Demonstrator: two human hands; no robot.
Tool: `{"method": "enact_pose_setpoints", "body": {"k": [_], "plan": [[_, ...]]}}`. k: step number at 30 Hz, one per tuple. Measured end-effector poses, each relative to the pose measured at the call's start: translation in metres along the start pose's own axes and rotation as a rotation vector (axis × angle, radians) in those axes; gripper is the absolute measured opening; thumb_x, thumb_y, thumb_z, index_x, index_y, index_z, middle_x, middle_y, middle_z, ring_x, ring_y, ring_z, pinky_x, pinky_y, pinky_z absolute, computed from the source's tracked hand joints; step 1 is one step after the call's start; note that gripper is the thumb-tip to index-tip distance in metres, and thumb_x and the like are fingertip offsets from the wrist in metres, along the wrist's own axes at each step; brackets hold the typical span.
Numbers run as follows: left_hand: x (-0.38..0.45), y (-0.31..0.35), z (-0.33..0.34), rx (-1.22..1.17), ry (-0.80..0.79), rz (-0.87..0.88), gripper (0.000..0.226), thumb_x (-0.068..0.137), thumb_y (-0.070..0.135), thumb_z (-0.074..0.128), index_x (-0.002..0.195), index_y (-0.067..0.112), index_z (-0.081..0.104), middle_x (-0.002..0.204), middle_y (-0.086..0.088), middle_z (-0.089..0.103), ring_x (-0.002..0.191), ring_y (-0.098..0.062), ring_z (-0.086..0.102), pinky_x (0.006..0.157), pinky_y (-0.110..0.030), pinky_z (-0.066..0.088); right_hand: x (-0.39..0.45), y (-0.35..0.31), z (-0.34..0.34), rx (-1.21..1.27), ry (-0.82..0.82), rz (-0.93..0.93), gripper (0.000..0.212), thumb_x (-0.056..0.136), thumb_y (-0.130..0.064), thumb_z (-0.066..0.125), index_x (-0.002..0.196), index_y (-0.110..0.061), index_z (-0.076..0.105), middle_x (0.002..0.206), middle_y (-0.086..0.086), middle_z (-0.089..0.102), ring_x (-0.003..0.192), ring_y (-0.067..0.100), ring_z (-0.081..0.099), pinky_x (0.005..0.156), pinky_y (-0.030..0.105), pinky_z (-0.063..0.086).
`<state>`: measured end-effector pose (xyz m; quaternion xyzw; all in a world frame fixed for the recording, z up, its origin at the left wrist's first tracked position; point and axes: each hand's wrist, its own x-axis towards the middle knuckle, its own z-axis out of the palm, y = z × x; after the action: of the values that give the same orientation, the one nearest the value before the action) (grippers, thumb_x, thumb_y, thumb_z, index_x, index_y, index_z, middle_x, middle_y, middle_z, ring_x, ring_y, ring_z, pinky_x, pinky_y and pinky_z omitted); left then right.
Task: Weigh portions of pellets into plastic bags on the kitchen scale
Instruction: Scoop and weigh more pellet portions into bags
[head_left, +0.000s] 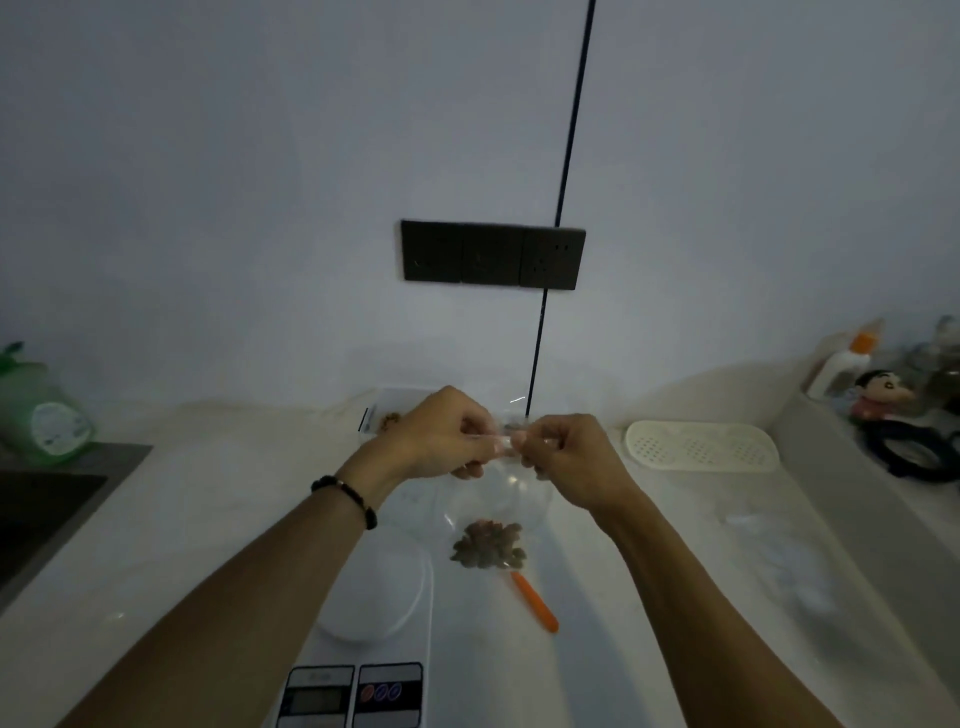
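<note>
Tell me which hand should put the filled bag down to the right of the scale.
Right, probably. Both the left hand and right hand pinch the top of the bag, but the right is nearer that bare counter, while the scale lies under the left arm.

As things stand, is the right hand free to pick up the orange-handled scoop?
Probably not yet. The right hand and left hand both pinch the top of the plastic bag. The orange-handled scoop lies uncovered on the counter below, so only the grip stands in the way.
</note>
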<state>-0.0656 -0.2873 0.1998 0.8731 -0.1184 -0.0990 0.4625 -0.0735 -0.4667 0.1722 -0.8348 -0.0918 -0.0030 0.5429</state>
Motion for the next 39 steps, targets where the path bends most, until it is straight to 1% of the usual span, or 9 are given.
{"method": "enact_pose_setpoints", "body": {"k": [3, 11, 16, 20, 24, 29, 32, 34, 39], "plan": [[0.002, 0.007, 0.007, -0.027, 0.078, 0.025, 0.010, 0.087, 0.011, 0.068, 0.085, 0.001, 0.070, 0.079, -0.014, 0.069, 0.066, -0.018, 0.069, 0.062, -0.023, 0.057, -0.006, 0.000, -0.013, 0.169, 0.023, 0.014, 0.025, 0.091, -0.025, 0.063, 0.084, -0.004, 0.074, 0.078, 0.012, 0.072, 0.065, 0.013, 0.062, 0.062, 0.020, 0.052], [0.002, 0.018, 0.025, 0.030, 0.027, 0.100, 0.014, 0.087, 0.019, 0.070, 0.086, 0.006, 0.072, 0.076, -0.012, 0.070, 0.065, -0.017, 0.069, 0.063, -0.027, 0.058, -0.020, -0.002, -0.031, 0.088, 0.023, -0.047, 0.030, 0.094, -0.019, 0.059, 0.065, -0.015, 0.068, 0.050, -0.013, 0.061, 0.047, -0.002, 0.052, 0.051, 0.010, 0.042], [0.008, 0.025, 0.035, 0.011, 0.101, 0.135, 0.017, 0.089, 0.012, 0.067, 0.082, -0.004, 0.066, 0.074, -0.011, 0.065, 0.058, -0.006, 0.065, 0.059, -0.022, 0.056, -0.024, 0.005, -0.038, 0.218, 0.040, -0.030, 0.027, 0.095, -0.021, 0.057, 0.078, -0.012, 0.075, 0.064, -0.007, 0.071, 0.058, 0.000, 0.059, 0.060, 0.017, 0.049], [0.014, 0.028, 0.040, 0.032, 0.029, 0.146, 0.010, 0.090, 0.018, 0.066, 0.086, 0.009, 0.069, 0.071, -0.006, 0.067, 0.062, -0.015, 0.069, 0.063, -0.028, 0.059, -0.018, 0.012, -0.045, 0.154, 0.088, -0.068, 0.025, 0.094, -0.019, 0.059, 0.074, -0.015, 0.074, 0.061, 0.005, 0.067, 0.056, 0.007, 0.054, 0.059, 0.020, 0.044], [0.028, 0.024, 0.044, 0.003, 0.040, 0.164, 0.009, 0.091, 0.016, 0.065, 0.091, 0.010, 0.071, 0.073, -0.007, 0.067, 0.061, -0.015, 0.068, 0.062, -0.026, 0.057, -0.012, 0.023, -0.049, 0.201, 0.082, -0.017, 0.027, 0.094, -0.031, 0.058, 0.077, -0.017, 0.075, 0.067, -0.003, 0.071, 0.060, 0.007, 0.061, 0.060, 0.019, 0.049], [0.060, 0.008, 0.047, -0.116, 0.114, 0.132, 0.015, 0.092, 0.002, 0.059, 0.081, 0.006, 0.067, 0.064, -0.002, 0.061, 0.050, -0.010, 0.060, 0.055, -0.025, 0.053, -0.003, 0.068, -0.057, 0.144, -0.029, 0.202, 0.050, 0.084, -0.056, 0.052, 0.093, -0.012, 0.072, 0.089, 0.002, 0.073, 0.084, 0.014, 0.069, 0.079, 0.029, 0.051], [0.087, -0.012, 0.044, -0.200, 0.178, 0.100, 0.021, 0.093, -0.001, 0.055, 0.076, 0.007, 0.066, 0.059, 0.002, 0.059, 0.048, -0.012, 0.056, 0.053, -0.027, 0.052, 0.008, 0.101, -0.057, 0.099, -0.104, 0.335, 0.025, 0.089, -0.031, 0.064, 0.088, -0.007, 0.070, 0.084, 0.006, 0.071, 0.077, 0.008, 0.065, 0.070, 0.018, 0.046], [0.108, -0.030, 0.043, -0.223, 0.252, 0.053, 0.024, 0.092, 0.000, 0.056, 0.074, 0.011, 0.066, 0.056, 0.006, 0.059, 0.050, -0.014, 0.057, 0.054, -0.029, 0.054, 0.020, 0.123, -0.057, 0.146, -0.104, 0.444, 0.008, 0.089, -0.016, 0.064, 0.089, -0.010, 0.069, 0.088, 0.008, 0.071, 0.086, 0.016, 0.066, 0.074, 0.024, 0.047], [0.161, -0.074, 0.052, -0.143, 0.418, -0.057, 0.018, 0.087, 0.012, 0.058, 0.070, 0.008, 0.059, 0.061, -0.005, 0.063, 0.057, -0.023, 0.065, 0.063, -0.040, 0.058, 0.068, 0.146, -0.055, 0.424, 0.173, 0.566, 0.016, 0.088, -0.006, 0.064, 0.104, -0.006, 0.059, 0.088, 0.020, 0.068, 0.073, 0.029, 0.068, 0.068, 0.039, 0.057]]}}
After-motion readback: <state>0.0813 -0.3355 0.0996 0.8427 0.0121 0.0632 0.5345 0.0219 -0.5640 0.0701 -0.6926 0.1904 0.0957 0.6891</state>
